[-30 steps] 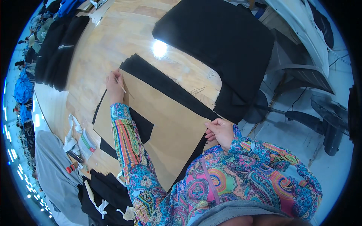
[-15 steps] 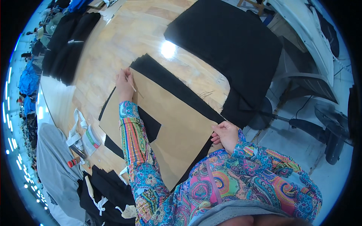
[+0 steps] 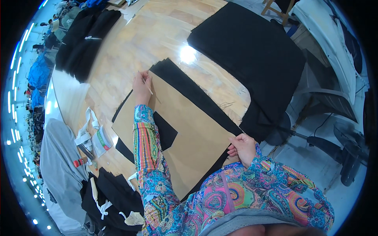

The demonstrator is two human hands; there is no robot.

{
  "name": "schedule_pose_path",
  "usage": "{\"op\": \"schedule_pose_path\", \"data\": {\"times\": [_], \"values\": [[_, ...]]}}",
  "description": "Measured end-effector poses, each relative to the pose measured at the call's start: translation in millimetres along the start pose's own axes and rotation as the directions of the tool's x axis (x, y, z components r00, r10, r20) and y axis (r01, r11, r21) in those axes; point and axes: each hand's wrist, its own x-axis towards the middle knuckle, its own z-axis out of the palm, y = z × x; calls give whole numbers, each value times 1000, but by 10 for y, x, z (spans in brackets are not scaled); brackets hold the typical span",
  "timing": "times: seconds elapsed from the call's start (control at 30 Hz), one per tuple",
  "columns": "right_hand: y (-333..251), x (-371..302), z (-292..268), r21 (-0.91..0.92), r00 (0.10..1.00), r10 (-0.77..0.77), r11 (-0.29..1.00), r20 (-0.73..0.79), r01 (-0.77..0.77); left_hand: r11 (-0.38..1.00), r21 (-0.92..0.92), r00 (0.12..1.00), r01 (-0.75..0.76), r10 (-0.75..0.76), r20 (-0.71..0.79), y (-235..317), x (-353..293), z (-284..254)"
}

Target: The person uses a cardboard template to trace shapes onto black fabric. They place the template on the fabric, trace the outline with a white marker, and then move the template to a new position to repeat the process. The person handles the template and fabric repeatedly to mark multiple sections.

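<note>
A large brown card pattern (image 3: 193,133) lies over black cloth (image 3: 185,86), which shows along its edges. At its far corner my left hand (image 3: 142,85) is closed, with a slim pale stick (image 3: 150,88) jutting from the fingers; its kind is unclear. My right hand (image 3: 243,149) pinches the pattern's right corner between thumb and fingers. Beside my left forearm shows a black angular patch (image 3: 166,131); I cannot tell whether it is an opening in the card or a piece on top.
Folded black cloth (image 3: 252,47) covers the table's far right. Tied black bundles (image 3: 88,39) lie far left. White straps (image 3: 87,126), a red-ended tool (image 3: 80,161), grey cloth (image 3: 59,157) and black pieces with ties (image 3: 114,196) sit nearer left. A fan (image 3: 346,145) stands right of the table (image 3: 130,43).
The whole view has shifted, so the table and both hands appear slightly farther right. Both hands keep their places on the card pattern.
</note>
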Motion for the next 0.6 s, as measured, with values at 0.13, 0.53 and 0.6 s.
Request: {"op": "schedule_pose_path", "data": {"times": [0.13,0.53,0.6], "values": [[-17,0,-14,4,1000,9,1000,15,-9,998,3,998,68,-68,-5,54,-38,-42],[-19,3,-31,-2,999,9,1000,42,-9,997,41,998,66,-65,-11,140,-59,-99],[-9,8,-33,-1,999,6,1000,42,-6,998,23,998,62,-62,-13,100,-50,-87]]}}
